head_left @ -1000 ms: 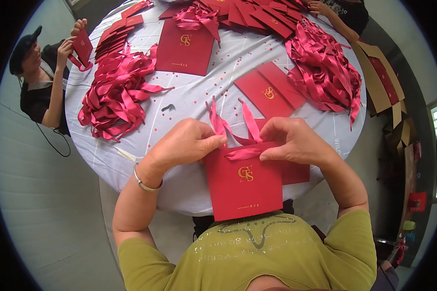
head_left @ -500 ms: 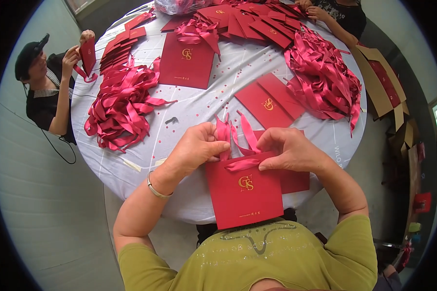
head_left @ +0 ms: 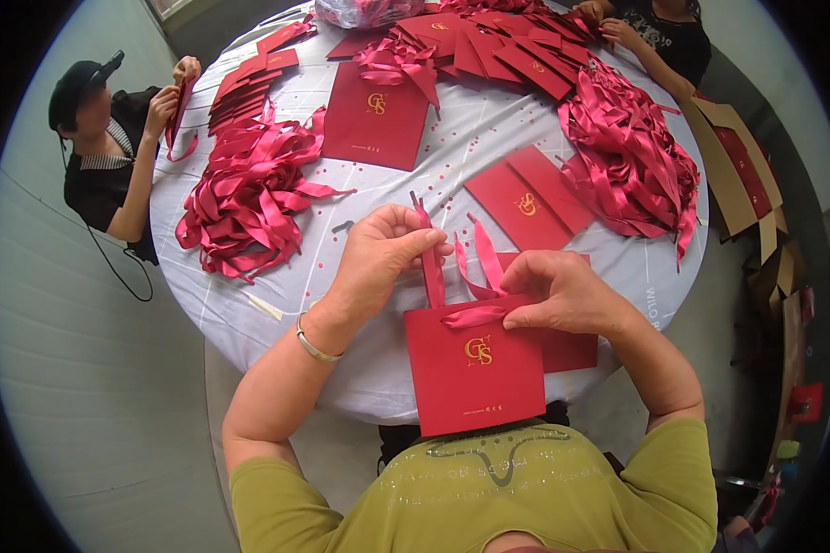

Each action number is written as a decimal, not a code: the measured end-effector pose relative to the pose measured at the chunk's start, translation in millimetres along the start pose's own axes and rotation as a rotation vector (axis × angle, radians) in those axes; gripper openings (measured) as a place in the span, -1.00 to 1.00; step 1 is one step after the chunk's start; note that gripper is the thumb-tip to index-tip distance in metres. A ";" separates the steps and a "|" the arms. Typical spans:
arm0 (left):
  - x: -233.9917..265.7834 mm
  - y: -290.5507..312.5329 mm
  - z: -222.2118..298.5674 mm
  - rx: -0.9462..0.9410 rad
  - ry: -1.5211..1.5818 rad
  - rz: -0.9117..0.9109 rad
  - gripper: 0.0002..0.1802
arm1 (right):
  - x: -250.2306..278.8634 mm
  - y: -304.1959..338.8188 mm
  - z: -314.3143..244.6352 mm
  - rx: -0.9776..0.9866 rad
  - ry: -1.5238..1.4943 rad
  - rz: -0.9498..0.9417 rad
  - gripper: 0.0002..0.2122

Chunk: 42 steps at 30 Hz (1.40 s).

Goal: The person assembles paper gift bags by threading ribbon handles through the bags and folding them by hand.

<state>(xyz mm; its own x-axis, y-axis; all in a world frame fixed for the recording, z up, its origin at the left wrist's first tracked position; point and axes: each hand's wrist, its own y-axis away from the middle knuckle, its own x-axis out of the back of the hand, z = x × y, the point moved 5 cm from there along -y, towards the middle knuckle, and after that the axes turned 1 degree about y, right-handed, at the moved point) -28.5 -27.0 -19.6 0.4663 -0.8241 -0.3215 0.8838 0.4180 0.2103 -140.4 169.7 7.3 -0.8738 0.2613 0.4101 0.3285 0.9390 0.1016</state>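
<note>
A flat red paper gift bag (head_left: pixel 475 392) with gold lettering hangs at the table's near edge, in front of my body. With thumb and fingers my left hand (head_left: pixel 387 253) pinches a pink satin ribbon (head_left: pixel 432 276), which stands up from the bag's top left. My right hand (head_left: pixel 567 293) is closed on the bag's top right edge, thumb in front. Across the bag's front, a short stretch of ribbon (head_left: pixel 473 317) reaches to the right thumb. Another ribbon loop (head_left: pixel 486 253) rises behind the top edge. Under my right hand, another red bag (head_left: pixel 570 352) lies partly covered.
Ribbon heaps lie at left (head_left: pixel 249 207) and right (head_left: pixel 632 166). Flat red bags (head_left: pixel 530 198) and a bag with ribbon (head_left: pixel 373 120) lie beyond my hands; stacked bags (head_left: pixel 498 55) fill the far side. Two co-workers' hands work at left (head_left: pixel 164 106) and far right (head_left: pixel 618 32). A carton (head_left: pixel 738 166) stands at right.
My left hand has moved up and away from the bag, drawing the ribbon upward. My right hand keeps its hold on the top edge. The view has shifted slightly.
</note>
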 end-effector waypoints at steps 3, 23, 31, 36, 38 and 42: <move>0.3 0.5 2.0 -0.046 -0.024 -0.013 -0.88 | 0.1 -1.8 0.5 0.040 0.049 0.005 -0.64; -9.2 18.1 -0.2 -0.066 -0.206 -0.079 -0.67 | -50.3 4.2 -47.3 0.677 0.640 0.315 -0.75; -19.3 8.4 -22.1 -0.210 -0.146 -0.051 -0.58 | -64.3 2.7 -38.0 0.819 0.791 0.300 -0.84; -20.9 9.7 -20.4 -0.227 -0.193 -0.039 -0.56 | -67.2 1.3 -36.0 0.863 0.804 0.276 -0.84; -20.8 10.1 -19.7 -0.238 -0.202 -0.035 -0.57 | -67.7 0.8 -34.3 0.882 0.785 0.276 -0.85; -21.3 8.1 -22.2 -0.227 -0.195 -0.036 -0.57 | -67.6 1.4 -31.5 0.894 0.766 0.258 -0.85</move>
<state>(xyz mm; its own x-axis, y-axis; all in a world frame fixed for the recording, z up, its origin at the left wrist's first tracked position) -30.4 2.4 -31.5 0.4373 -0.8888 -0.1370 0.8961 0.4435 -0.0171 -69.6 146.3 8.2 -0.2796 0.5479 0.7884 -0.1673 0.7808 -0.6019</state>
